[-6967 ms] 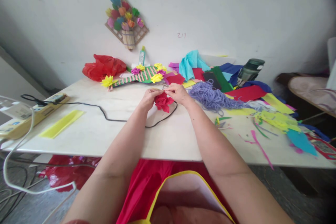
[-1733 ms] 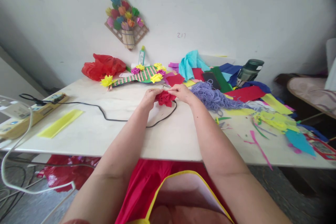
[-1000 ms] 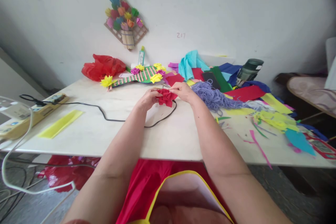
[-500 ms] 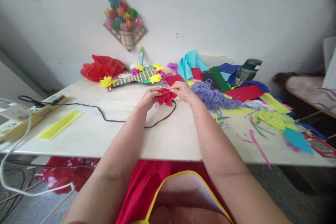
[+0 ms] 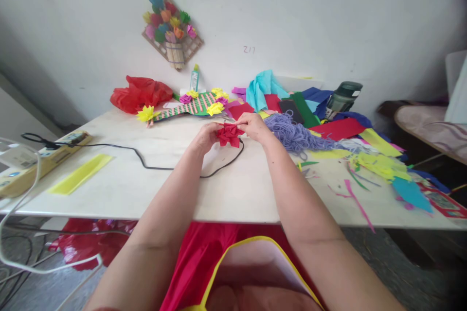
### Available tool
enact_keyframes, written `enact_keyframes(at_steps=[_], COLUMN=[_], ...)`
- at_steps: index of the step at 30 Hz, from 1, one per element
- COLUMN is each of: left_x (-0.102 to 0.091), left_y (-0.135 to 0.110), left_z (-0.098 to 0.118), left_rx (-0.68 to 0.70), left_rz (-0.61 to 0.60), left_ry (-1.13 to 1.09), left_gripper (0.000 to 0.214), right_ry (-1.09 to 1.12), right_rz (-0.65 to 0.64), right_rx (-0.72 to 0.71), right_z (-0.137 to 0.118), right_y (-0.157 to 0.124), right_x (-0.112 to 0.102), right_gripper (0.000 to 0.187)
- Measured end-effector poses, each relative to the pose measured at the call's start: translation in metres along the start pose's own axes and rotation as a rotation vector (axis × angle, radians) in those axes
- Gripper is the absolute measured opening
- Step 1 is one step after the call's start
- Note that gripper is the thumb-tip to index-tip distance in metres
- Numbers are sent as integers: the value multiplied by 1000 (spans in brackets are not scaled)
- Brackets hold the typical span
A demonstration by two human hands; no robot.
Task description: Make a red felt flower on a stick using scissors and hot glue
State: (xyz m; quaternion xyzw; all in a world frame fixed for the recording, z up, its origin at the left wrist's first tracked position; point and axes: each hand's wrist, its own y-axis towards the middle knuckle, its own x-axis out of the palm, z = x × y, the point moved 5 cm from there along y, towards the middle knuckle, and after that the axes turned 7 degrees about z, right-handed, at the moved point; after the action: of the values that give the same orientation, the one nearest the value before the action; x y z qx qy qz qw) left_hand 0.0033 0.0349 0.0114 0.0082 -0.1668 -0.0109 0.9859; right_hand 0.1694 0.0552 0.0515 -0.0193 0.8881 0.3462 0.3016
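A red crepe-paper flower (image 5: 229,135) is held up over the table between my two hands. My left hand (image 5: 207,136) grips its left side with closed fingers. Pinched at the flower's upper right edge are the fingers of my right hand (image 5: 251,125). Just behind lies a green guitar-shaped panel (image 5: 197,106) with pink stripes and yellow and purple paper flowers. A black cord (image 5: 226,167) curves below the flower, its end hidden near my right hand.
Purple yarn (image 5: 292,132) and coloured paper pieces heap up on the right, with a dark green bottle (image 5: 343,99). To the left are a power strip (image 5: 44,160), a yellow paper strip (image 5: 80,174) and a red plastic bag (image 5: 141,95). A glue bottle (image 5: 194,79) stands behind the panel.
Both hands stay on the red flower, with only slight finger movement. The whole view has shifted a little; the things on the table lie as before.
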Motion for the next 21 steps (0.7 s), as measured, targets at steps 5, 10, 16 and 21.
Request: enact_keyframes(at_steps=[5,10,16,21], left_x=[3,1,-3,-2], left_y=[-2,0,2,0], left_z=[1,-1,-2,-1], left_rx=[-48,-44,26,53], left_rz=[43,96,118,115], left_ry=[-24,-30,15,30], left_gripper=[14,17,26,30], right_ry=[-8,19,4,-14], right_rz=[10,14,33,57], right_rx=[5,-24,-17,1], right_z=[0,-4,-6,-6], right_y=[-1,-1,-3,-4], right_x=[1,2,2,2], right_gripper=[22,25,26,25])
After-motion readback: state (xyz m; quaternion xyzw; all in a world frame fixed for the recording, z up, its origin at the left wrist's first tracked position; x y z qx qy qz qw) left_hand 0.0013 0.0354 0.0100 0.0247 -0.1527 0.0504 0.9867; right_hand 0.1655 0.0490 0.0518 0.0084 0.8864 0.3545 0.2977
